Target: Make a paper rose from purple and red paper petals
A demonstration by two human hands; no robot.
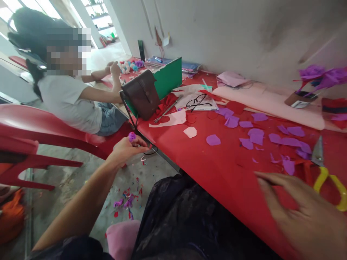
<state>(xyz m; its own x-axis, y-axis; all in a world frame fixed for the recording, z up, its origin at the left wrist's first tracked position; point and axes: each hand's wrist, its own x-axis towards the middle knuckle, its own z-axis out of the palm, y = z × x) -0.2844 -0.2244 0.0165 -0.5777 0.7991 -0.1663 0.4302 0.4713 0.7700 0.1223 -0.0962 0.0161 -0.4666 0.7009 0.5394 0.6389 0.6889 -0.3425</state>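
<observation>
My left hand (pixel 125 148), held out past the table's near edge, is closed around a small purple paper flower (pixel 132 136). Its stem, if any, is hidden by the fingers. A thin dark loop (pixel 152 150) shows beside the fingertips. Over the red tabletop (pixel 200 166) at the right is my right hand (pixel 306 213), slightly blurred, fingers stretched out and nothing visible in them. Beyond it lie yellow-handled scissors (pixel 322 169). Cut purple paper petals (pixel 213 140) are scattered ahead of the right hand, with a pale pink piece (pixel 190 132) among them.
A brown bag (pixel 142 94) stands by a green board (pixel 169 79). Eyeglasses (pixel 199 102) lie on papers. A pink roll (pixel 268 103) and a cup of purple flowers (pixel 300 98) are along the wall. Another person (pixel 72 97) sits at left near red chairs (pixel 48 122). Scraps (pixel 128 200) litter the floor.
</observation>
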